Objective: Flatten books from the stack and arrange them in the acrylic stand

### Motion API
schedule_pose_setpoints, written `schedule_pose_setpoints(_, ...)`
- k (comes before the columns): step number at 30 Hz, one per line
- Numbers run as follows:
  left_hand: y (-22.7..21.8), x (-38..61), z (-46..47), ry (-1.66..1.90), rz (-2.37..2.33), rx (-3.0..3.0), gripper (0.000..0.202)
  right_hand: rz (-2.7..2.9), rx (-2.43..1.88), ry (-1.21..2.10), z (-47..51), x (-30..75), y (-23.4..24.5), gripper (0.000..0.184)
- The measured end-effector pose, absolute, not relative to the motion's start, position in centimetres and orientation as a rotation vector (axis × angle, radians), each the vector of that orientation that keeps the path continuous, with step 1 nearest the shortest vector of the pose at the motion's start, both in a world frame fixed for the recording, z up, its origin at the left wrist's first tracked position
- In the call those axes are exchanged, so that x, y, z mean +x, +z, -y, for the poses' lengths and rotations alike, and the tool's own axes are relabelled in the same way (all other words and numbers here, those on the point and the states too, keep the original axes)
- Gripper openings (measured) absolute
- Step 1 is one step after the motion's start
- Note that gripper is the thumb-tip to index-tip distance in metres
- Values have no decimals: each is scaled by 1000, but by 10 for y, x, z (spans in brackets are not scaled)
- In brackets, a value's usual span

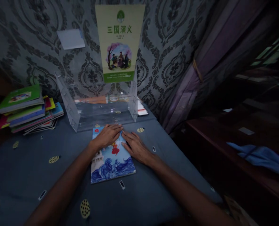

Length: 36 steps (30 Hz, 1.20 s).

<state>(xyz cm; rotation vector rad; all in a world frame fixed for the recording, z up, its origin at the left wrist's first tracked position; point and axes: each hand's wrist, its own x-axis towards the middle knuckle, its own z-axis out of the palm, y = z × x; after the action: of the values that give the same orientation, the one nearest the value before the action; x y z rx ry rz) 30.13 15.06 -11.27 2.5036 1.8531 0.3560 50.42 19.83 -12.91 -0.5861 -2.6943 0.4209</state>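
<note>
A picture book with blue waves on its cover (112, 166) lies flat on the dark blue patterned cloth (24, 169). My left hand (107, 135) rests flat on the book's upper part with fingers stretched out. My right hand (136, 146) lies flat on the book's upper right edge, fingers spread, its fingertips touching those of the left. Just beyond the book stands a clear acrylic display rack (83, 106). A green book with Chinese title characters (119, 40) stands upright at the rack's back right.
A stack of several colourful books (28, 110) lies at the left of the cloth. A white card (71, 39) is fixed on the patterned wallpaper. A purple curtain (196, 72) hangs at right, beside a dark wooden surface with a blue cloth (261, 155).
</note>
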Motion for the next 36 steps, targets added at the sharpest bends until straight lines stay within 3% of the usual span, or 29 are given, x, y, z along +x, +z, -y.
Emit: schedule_pose_setpoints(36,-100,327,-111,216,-1708,2515,39,2649,-486,466,-156,544,-131,42)
